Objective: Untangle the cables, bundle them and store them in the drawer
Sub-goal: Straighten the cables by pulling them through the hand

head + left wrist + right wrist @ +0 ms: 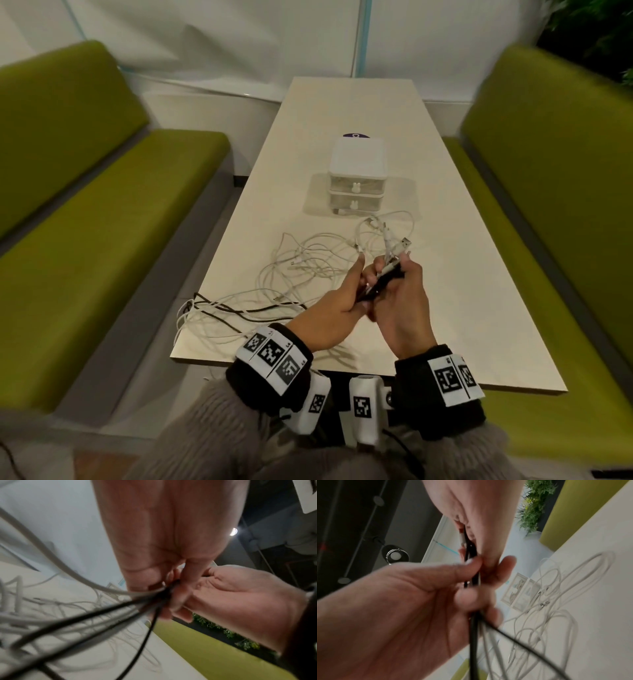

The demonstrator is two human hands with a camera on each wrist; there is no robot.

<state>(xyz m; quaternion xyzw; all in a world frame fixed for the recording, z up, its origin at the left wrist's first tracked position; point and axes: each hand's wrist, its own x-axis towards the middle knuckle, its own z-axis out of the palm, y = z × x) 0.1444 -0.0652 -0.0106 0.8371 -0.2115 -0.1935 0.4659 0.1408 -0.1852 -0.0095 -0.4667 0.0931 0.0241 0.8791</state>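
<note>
Several white cables [308,257] lie tangled across the near half of the table [445,274], with a black cable [239,308] trailing toward its front left corner. Both hands meet above the table's near middle. My left hand [346,294] and right hand [397,291] each grip one bunch of cable ends [388,274], black and white, with plugs sticking up past the fingers. In the left wrist view the left fingers [154,577] pinch the strands [96,618] against the right hand [231,599]. The right wrist view shows the left thumb [471,563] pressing the black strands [473,635].
A white two-drawer unit [357,178], both drawers closed, stands mid-table just beyond the cables; it also shows in the right wrist view as the drawer unit [520,592]. Green benches [85,222] flank the table on both sides. Some cable loops hang over the front left table edge [181,329].
</note>
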